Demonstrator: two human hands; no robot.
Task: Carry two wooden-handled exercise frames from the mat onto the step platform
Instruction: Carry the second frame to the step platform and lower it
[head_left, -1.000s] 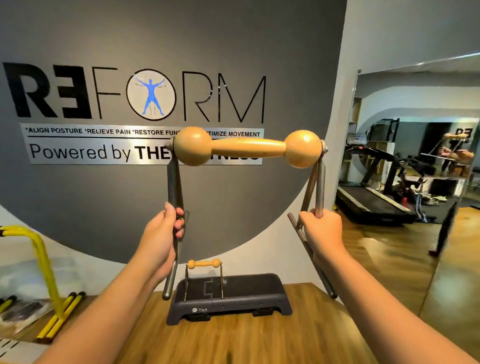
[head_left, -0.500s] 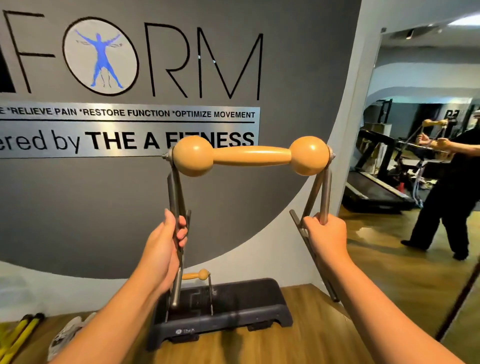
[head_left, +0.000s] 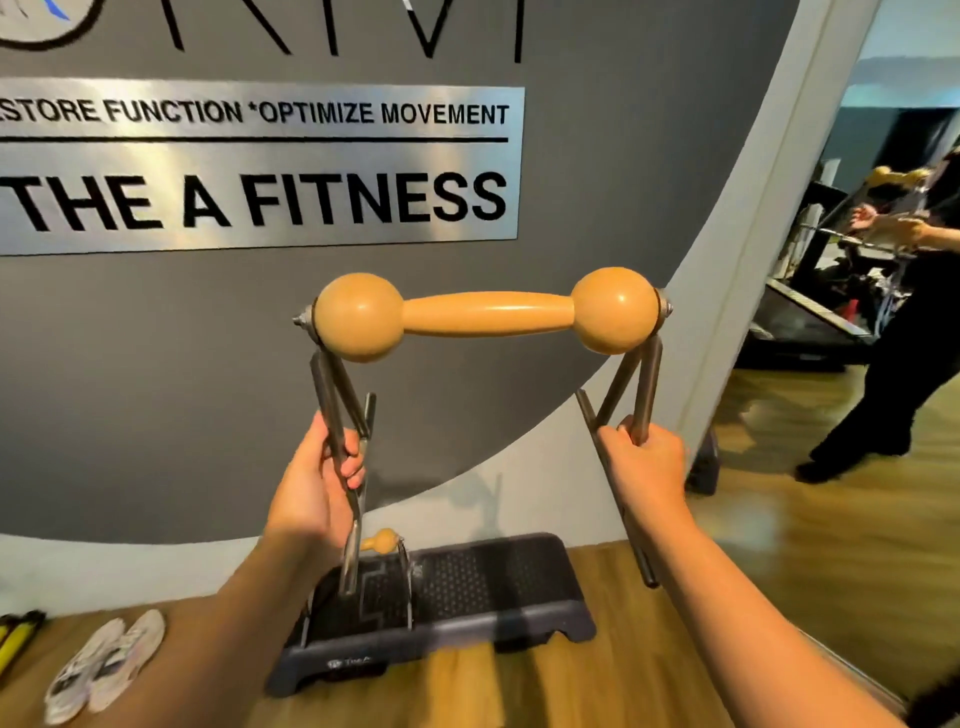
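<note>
hands (head_left: 311, 493) (head_left: 644, 462) curled around frame (head_left: 485, 314) legs

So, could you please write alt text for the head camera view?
Two hands, left hand and right hand, grip the metal legs of a wooden-handled frame held above a dark step platform, where a second frame already stands.

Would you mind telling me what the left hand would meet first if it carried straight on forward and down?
Probably the step platform, near the frame already standing there; depth is hard to judge.
</note>
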